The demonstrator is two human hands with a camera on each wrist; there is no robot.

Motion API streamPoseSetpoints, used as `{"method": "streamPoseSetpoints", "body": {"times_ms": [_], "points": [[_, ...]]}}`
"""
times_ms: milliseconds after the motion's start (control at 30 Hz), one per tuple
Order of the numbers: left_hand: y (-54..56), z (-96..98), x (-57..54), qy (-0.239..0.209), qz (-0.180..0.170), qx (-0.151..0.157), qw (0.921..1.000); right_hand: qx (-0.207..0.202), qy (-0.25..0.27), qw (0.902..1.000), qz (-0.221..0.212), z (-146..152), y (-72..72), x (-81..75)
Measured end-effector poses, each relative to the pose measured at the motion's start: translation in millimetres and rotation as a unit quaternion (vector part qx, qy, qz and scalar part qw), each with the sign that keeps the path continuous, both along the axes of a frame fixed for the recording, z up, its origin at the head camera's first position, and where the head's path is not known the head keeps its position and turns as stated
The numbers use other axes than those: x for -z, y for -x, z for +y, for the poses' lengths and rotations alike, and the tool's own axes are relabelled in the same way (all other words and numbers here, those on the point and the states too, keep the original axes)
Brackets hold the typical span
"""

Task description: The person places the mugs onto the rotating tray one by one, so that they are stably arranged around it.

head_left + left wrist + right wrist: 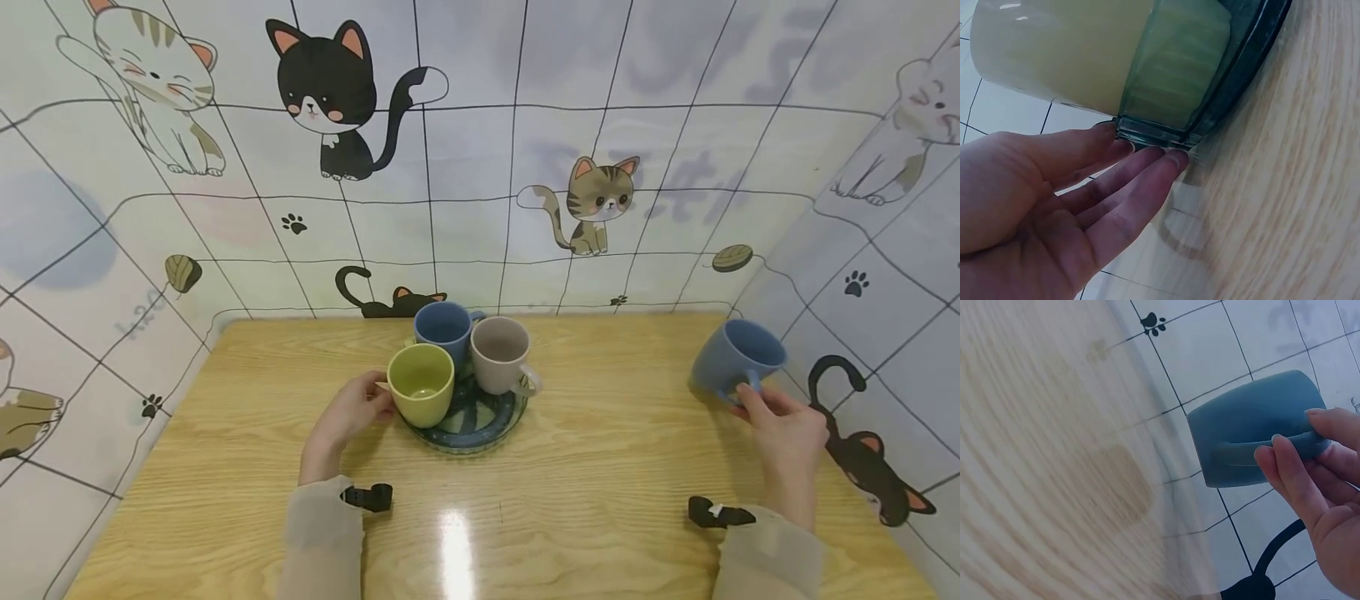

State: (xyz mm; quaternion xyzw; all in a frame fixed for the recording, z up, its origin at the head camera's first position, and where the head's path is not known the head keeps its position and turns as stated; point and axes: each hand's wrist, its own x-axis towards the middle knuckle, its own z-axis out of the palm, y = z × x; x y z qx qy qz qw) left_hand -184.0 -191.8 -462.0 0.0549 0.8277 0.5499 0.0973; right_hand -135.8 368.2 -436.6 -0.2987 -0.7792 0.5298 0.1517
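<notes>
In the head view, a dark blue-green glass plate [468, 439] on the table carries a yellow-green mug [421, 383], a blue mug [442, 327] and a pinkish-grey mug [500, 354]. My left hand [356, 412] is at its left side. Up close in the left wrist view, the thumb and fingertips [1175, 159] pinch the rim of the glass plate beneath the yellow-green mug. Over on the right, my right hand [783, 429] holds a second blue mug [738, 358] by its handle. The right wrist view shows this mug [1260, 419] raised off the table, its shadow below.
The light wooden table [600, 467] meets a wall covering [480, 167] with cat drawings and grid lines at the back and both sides. The right-hand mug is close to the back right corner. A black strap device [367, 497] sits on each wrist.
</notes>
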Motion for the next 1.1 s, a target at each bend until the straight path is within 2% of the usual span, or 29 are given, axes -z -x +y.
{"method": "streamPoseSetpoints", "body": {"times_ms": [100,233,333,500,733,900,1100], "points": [[0.9,0.7,-0.4,0.006,-0.002,-0.001,1.0000,-0.007,-0.040,0.9990,-0.022,-6,2.7,-3.8],[1.9,2.5,-0.3,-0.011,-0.003,0.007,0.9999,-0.014,-0.059,0.9980,-0.021,-14,4.5,-8.2],[1.1,2.8,-0.1,-0.026,-0.003,0.014,0.9995,-0.026,-0.072,0.9970,-0.010,-20,5.0,-10.3],[-2.1,-1.3,-0.4,-0.008,0.011,0.026,0.9996,-0.064,-0.089,0.9937,0.022,-32,7.9,-13.1],[-1.0,-5.0,1.9,-0.002,0.015,0.039,0.9991,-0.072,-0.105,0.9901,0.058,-52,11.9,-18.2],[0.0,-5.2,3.1,0.001,0.013,0.040,0.9991,-0.096,-0.124,0.9858,0.060,-64,13.1,-22.9],[-3.7,-4.7,1.5,-0.001,-0.004,0.036,0.9993,-0.116,-0.118,0.9844,0.059,-76,14.9,-25.0]]}}
